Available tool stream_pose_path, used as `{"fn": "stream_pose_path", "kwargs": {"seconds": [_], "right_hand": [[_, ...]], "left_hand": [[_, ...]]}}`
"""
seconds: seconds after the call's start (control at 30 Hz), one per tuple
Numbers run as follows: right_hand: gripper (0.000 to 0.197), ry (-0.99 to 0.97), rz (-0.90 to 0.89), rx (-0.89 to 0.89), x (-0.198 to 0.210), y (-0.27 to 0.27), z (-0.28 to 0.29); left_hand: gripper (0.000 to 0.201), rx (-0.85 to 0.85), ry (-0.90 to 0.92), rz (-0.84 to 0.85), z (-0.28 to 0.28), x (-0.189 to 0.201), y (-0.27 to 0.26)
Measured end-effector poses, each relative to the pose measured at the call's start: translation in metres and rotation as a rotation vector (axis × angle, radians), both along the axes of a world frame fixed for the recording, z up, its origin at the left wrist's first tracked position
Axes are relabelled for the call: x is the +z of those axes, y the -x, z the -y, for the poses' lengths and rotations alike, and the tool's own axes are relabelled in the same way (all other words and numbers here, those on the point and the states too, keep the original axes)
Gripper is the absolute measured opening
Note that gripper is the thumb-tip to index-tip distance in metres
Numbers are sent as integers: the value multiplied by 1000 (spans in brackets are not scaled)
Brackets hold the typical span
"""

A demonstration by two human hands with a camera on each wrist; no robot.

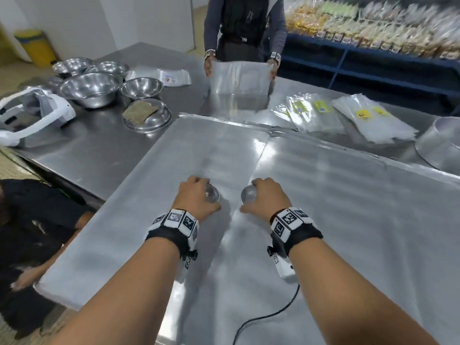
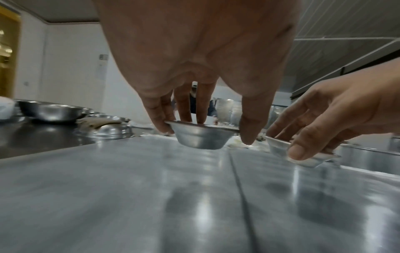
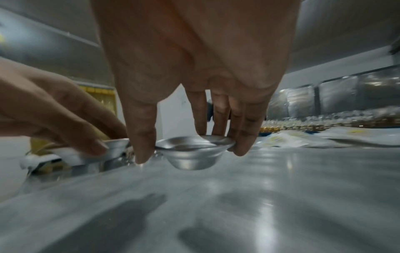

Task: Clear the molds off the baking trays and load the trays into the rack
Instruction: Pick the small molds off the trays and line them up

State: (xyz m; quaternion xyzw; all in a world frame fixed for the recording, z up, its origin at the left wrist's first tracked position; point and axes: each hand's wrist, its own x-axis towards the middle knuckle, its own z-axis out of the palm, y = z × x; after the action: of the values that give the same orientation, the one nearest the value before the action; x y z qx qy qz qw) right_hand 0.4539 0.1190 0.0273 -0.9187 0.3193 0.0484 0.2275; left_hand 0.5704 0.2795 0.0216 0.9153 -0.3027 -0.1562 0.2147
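Two flat metal baking trays lie side by side, the left tray (image 1: 139,220) and the right tray (image 1: 361,207). My left hand (image 1: 196,199) pinches a small round metal mold (image 2: 201,137) by its rim, lifted just above the left tray (image 2: 108,188). My right hand (image 1: 266,196) holds a second small mold (image 3: 191,154) the same way, thumb on one side and fingers on the other, just over the seam between the trays. In the head view each mold (image 1: 212,194) (image 1: 249,195) shows only partly under the fingers.
Several steel bowls (image 1: 90,88) and an upturned bowl with a scouring pad (image 1: 146,115) stand at the back left. A white headset (image 1: 34,113) lies at far left. Another person (image 1: 245,28) handles clear bags across the table. Packets (image 1: 316,113) and a steel container (image 1: 443,143) sit at right.
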Motion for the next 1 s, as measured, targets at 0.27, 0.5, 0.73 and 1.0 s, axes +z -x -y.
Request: {"fn": "stream_pose_path", "kwargs": {"seconds": [0.27,0.5,0.73,1.0], "right_hand": [[86,-25,93,-184,25,174,13],[87,-7,117,-374,38,326,23],[87,21,151,-557,41,454,33],[73,38,178,-709,49,573,44]], "left_hand": [[78,-267,99,22,51,25,150],[77,-521,121,42,85,29,277],[76,-706,155,26,123,35,384],[75,-855,174,18,167,35,498]]}}
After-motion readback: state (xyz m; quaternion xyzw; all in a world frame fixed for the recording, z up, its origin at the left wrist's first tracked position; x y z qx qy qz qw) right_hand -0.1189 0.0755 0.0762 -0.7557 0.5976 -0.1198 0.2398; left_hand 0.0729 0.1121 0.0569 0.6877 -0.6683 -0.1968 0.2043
